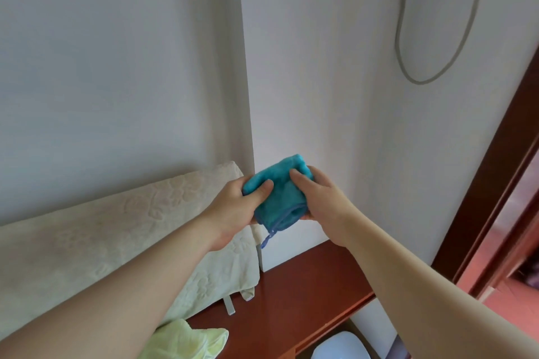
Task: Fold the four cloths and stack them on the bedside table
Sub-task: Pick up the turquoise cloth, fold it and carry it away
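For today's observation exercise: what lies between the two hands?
A folded blue cloth, gripped at one side by the left hand and at the other by the right hand; the head view shows it.

Home bedroom, padded headboard (122, 230) against the wall, wooden bedside table (294, 300), pale bedding (189, 341) nearby

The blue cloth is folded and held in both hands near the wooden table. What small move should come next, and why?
Probably lower the blue cloth onto the bedside table. It already looks folded small, the left hand and right hand grip it, and it seems to be in the air above the table.
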The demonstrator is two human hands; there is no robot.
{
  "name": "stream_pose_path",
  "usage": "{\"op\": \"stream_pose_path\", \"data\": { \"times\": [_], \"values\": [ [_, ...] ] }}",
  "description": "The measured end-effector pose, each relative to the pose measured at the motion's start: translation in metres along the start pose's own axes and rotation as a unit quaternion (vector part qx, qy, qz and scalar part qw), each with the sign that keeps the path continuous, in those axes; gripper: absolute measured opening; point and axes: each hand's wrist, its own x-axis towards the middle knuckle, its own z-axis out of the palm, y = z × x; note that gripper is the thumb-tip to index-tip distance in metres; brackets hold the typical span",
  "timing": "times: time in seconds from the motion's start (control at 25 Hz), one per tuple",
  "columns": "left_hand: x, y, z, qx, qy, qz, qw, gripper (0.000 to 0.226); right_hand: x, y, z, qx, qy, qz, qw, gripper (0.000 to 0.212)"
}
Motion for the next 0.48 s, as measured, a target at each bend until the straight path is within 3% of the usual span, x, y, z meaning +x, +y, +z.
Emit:
{"op": "stream_pose_path", "data": {
  "times": [0.08, 0.2, 0.36, 0.48],
  "values": [
    [0.007, 0.002, 0.003, -0.117, 0.0, -0.033, 0.993, 0.03, 0.004, 0.004, 0.005, -0.063, 0.058, -0.012, 0.996, 0.025],
    [0.013, 0.004, -0.003, -0.226, -0.045, -0.019, 0.973, 0.044, 0.008, 0.004, 0.005, -0.034, 0.141, 0.042, 0.989, 0.034],
    [0.013, 0.011, -0.007, -0.007, -0.056, 0.101, 0.993, 0.058, 0.009, -0.005, 0.003, 0.02, 0.146, 0.096, 0.984, 0.031],
    [0.022, 0.016, -0.016, 0.041, -0.048, 0.136, 0.989, 0.052, 0.009, -0.013, 0.005, 0.009, 0.132, 0.091, 0.987, 0.03]
  ]
}}
